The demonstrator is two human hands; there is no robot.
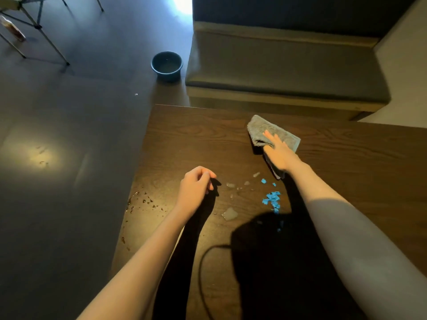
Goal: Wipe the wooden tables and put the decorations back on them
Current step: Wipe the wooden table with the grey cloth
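While one cloth (272,132) wipes, two hands (280,155) show.

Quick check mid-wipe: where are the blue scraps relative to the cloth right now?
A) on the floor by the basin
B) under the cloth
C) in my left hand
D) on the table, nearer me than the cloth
D: the blue scraps lie bare on the table, nearer the person than the cloth under the right hand.

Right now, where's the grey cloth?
In the head view, the grey terry cloth lies on the dark wooden table, towards its far edge, under the right hand, beyond the blue paper scraps.
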